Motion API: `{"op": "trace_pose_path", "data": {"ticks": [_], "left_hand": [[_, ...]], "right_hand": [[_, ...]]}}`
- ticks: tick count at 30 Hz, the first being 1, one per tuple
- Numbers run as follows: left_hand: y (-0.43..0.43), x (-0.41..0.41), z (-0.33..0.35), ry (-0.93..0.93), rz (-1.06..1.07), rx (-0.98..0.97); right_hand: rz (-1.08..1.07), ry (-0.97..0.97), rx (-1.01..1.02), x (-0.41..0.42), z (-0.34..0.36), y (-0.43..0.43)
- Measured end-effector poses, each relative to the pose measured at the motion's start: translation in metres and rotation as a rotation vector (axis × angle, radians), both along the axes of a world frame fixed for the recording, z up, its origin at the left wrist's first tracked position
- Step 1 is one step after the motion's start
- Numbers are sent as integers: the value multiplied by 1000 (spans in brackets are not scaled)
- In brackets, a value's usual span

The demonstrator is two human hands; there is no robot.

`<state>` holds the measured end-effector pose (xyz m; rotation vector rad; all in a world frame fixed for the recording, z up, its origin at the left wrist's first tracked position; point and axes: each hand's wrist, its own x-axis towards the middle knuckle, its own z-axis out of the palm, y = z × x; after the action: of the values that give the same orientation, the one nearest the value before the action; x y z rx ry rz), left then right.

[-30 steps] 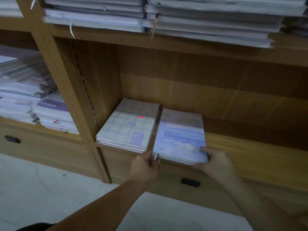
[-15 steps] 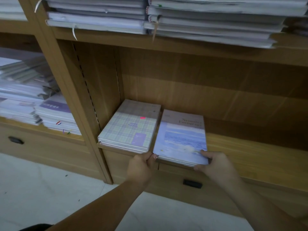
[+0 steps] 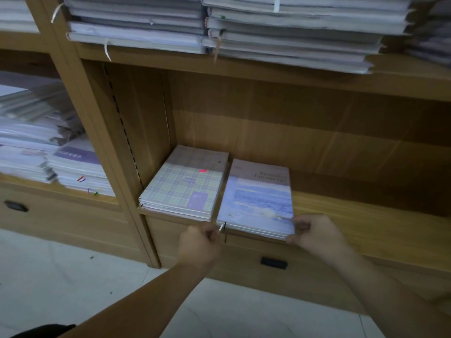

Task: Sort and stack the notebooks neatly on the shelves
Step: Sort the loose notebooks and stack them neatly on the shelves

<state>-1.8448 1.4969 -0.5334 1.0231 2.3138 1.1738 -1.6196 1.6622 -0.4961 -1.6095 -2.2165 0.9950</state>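
Observation:
Two low stacks of notebooks lie side by side on the wooden shelf (image 3: 366,208). The plaid stack (image 3: 185,186) is at the left, against the shelf's side wall. The blue-and-brown stack (image 3: 258,198) is to its right, its front edge overhanging the shelf a little. My left hand (image 3: 199,245) pinches a thin ribbon marker at that stack's front left corner. At the front right corner, my right hand (image 3: 314,231) grips the stack, thumb on top.
The shelf above carries tall piles of notebooks (image 3: 280,25). More piles (image 3: 44,147) fill the left bay. Drawers with black handles (image 3: 273,262) sit under the shelves. To the right of the blue stack the shelf board is bare wood. Pale tiled floor (image 3: 61,276) lies below.
My left hand slid slightly down and now pinches the marker ribbon at the stack's corner. The right hand stays on the front right corner. The stacks have barely moved.

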Motion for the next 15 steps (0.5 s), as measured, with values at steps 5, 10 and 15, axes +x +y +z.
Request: {"op": "trace_pose_path", "data": {"ticks": [5,10,15], "left_hand": [[-26,15,9,-88,-89,-1],[-56,36,43,-83,-235,86],[-79,42,112,-85,-281,229]], "right_hand": [[7,-30,37,3,27,-19],[50,-35,142,1,64,-66],[93,30,300,4,128,-114]]}}
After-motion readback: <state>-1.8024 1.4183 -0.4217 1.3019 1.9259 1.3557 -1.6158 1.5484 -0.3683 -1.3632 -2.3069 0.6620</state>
